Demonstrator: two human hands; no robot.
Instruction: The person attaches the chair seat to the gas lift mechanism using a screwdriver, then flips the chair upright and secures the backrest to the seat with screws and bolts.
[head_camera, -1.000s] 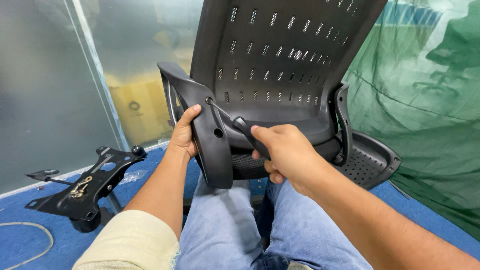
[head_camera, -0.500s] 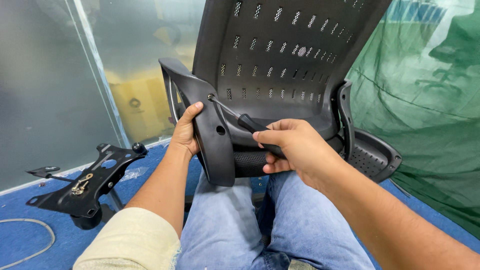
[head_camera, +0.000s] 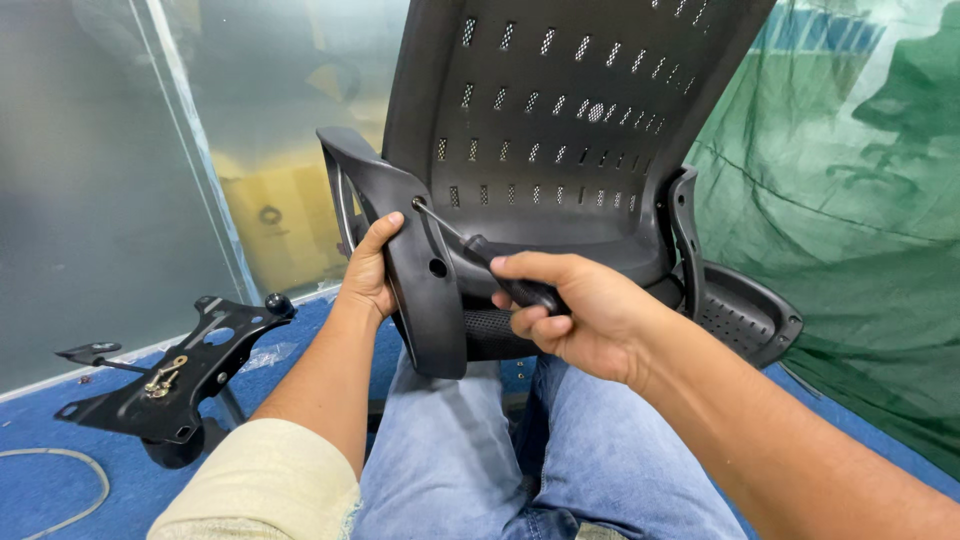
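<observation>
A black perforated office-chair back stands upright over my lap. Its curved plastic support bracket points toward me, with a round hole in its side. My left hand grips the bracket's left edge, thumb on its face. My right hand is closed around the black handle of a screwdriver. The metal tip rests against the upper part of the bracket, just beside my left thumb. A black armrest sticks out at the right of the chair.
A black metal seat mechanism plate with a knobbed lever lies on the blue carpet at left. A pale cable curls at the lower left. Frosted glass panels stand behind, and green sheeting hangs at right.
My right hand has slid back and down along the screwdriver, exposing its shaft. The tip now sits higher on the bracket, near my left thumb. My left hand stayed on the bracket.
</observation>
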